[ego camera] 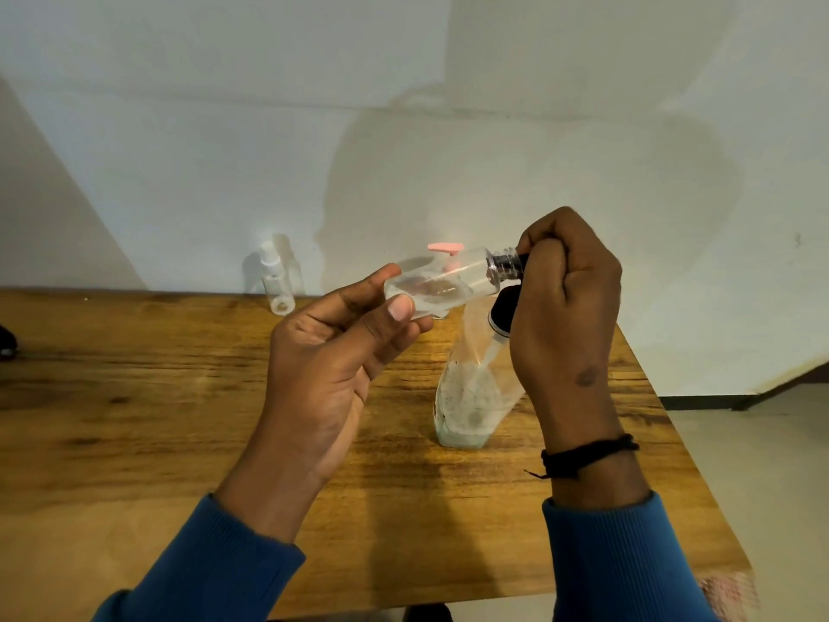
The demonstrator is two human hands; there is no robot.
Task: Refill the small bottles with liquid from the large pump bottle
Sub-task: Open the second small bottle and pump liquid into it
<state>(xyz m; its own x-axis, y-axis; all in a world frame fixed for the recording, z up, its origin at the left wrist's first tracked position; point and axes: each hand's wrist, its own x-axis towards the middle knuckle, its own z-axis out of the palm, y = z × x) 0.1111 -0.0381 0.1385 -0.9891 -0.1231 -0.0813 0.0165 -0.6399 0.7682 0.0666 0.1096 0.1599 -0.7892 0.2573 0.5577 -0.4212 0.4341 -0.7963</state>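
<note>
Now your left hand [354,347] pinches a small bottle [442,280] sideways above the table [179,397] while your right hand [567,298] grips its cap [516,262], so finish unscrewing, then pump.

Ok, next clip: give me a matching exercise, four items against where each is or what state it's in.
Column one:
1. small clear bottle
2. left hand
3. right hand
4. second small bottle

Column two:
A. stands on the table near the wall
B. fingers curled at the held bottle's dark neck
C. held roughly sideways above the table
D. grips the held bottle's base end

Pairs: 1-C, 2-D, 3-B, 4-A
</note>
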